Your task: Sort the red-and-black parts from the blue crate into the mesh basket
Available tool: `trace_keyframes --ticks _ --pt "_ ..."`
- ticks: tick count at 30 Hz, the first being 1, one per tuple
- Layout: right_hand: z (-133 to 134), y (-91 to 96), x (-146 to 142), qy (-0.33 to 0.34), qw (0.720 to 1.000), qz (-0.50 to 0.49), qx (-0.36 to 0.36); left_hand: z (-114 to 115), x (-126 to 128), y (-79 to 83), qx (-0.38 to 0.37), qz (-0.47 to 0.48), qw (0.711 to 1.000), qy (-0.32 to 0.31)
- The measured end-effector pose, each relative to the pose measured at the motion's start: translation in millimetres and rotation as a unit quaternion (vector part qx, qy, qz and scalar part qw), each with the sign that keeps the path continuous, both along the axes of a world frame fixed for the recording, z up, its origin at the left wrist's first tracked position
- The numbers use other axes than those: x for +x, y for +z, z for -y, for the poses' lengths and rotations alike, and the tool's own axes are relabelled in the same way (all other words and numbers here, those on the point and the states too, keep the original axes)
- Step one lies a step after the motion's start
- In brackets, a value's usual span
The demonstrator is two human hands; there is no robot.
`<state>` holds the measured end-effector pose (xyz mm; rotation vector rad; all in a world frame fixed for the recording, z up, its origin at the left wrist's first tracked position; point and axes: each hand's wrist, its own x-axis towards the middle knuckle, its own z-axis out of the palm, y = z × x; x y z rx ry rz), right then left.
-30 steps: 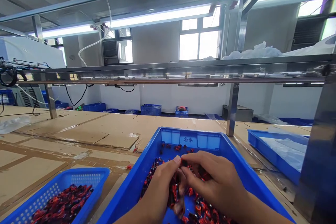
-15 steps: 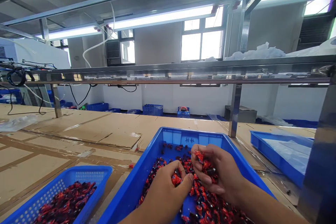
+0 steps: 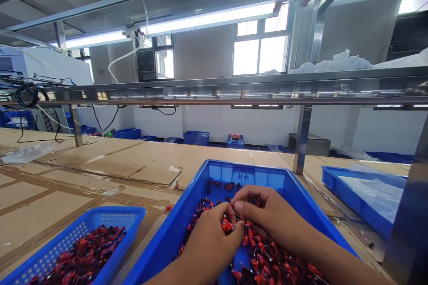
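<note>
A big blue plastic bin (image 3: pixel 187 218) in front of me holds several small red and black pieces (image 3: pixel 264 256). Both of my hands are inside it, over the pile. My left hand (image 3: pixel 210 242) is closed, pinching one red piece (image 3: pixel 226 226) between thumb and fingers. My right hand (image 3: pixel 269 218) is curled palm-down right beside it, its fingertips meeting the left hand's at the same piece; what lies under its fingers is hidden.
A blue mesh basket (image 3: pixel 110 219) with more red and black pieces stands at the lower left. A shallow blue tray (image 3: pixel 337 187) with clear plastic lies at the right. Cardboard (image 3: pixel 100 164) covers the bench. A steel shelf (image 3: pixel 234 89) on posts crosses overhead.
My right hand, which was lifted and turned up with red pieces in its fingers, has come down palm-down beside the left hand. The left hand has stayed over the pile.
</note>
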<state>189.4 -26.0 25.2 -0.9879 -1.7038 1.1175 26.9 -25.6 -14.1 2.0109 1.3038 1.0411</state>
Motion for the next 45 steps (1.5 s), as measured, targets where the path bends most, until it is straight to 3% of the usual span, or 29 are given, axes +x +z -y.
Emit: trace_keyframes --ticks 2,4,11,16,21,27,31,40,45 --pt "2.0 -3.0 -1.7 -0.028 0.987 0.111 0.113 0.0 -0.7 -0.9 0.005 -0.022 1.000 0.003" --pt "4.3 -6.2 -4.0 -0.052 0.967 0.189 0.165 0.3 -1.9 -1.5 0.013 -0.052 0.999 0.003" --pt "6.3 -9.9 -4.9 -0.045 0.938 0.328 0.102 -4.2 -3.9 -3.6 -0.005 -0.212 0.977 0.002" --pt "4.1 -9.9 -3.1 -0.046 0.930 0.340 0.131 -8.1 -5.0 -8.6 -0.043 -0.187 0.981 -0.007" --pt "1.2 -10.0 -0.1 -0.077 0.905 0.336 0.250 -6.6 -8.2 -3.6 -0.057 -0.128 0.990 -0.014" --pt "7.8 -13.9 8.6 -0.074 0.815 0.271 0.507 -4.4 -7.3 -2.6 -0.088 -0.107 0.990 -0.038" --pt "16.2 -8.9 12.4 -0.048 0.768 0.245 0.590 -2.0 -6.2 -3.0 -0.093 -0.113 0.989 -0.032" --pt "15.1 -6.5 4.3 -0.034 0.785 0.170 0.594 0.8 -7.0 -6.3 -0.097 -0.117 0.987 -0.043" --pt "10.0 -18.7 8.8 -0.005 0.813 0.183 0.553 -2.7 -6.4 -10.5 -0.099 -0.164 0.979 -0.069"
